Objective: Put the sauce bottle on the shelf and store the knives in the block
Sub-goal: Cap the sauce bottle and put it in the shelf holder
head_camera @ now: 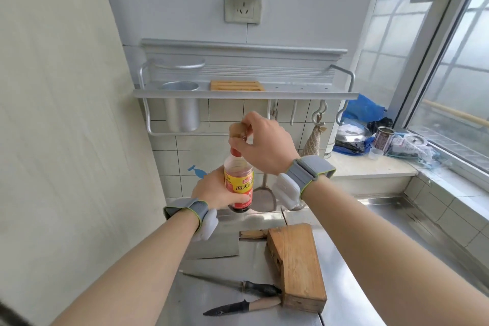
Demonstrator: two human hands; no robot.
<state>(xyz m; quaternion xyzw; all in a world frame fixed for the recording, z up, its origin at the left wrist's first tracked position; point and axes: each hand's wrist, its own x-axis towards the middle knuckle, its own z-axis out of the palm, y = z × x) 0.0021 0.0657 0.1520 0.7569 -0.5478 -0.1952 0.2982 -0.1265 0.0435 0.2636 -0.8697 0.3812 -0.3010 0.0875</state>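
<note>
I hold the sauce bottle [239,180], dark liquid with a red and yellow label, upright above the steel counter. My left hand [211,190] wraps its body. My right hand [260,143] pinches the cap at its top. The metal wall shelf [304,94] hangs just above and behind the bottle. On the counter lies the wooden knife block [297,264]. A cleaver [214,246] lies left of the block, partly under my left wrist. A sharpening steel with a black handle [238,284] and a small dark knife [242,307] lie at the block's near end.
The shelf holds a metal cup [181,106] at its left and a wooden slotted insert [237,85]. Hooks hang under it, with a spatula [262,198] behind the bottle. Pots, a can and bags [381,137] crowd the sill at right. A wall stands close on the left.
</note>
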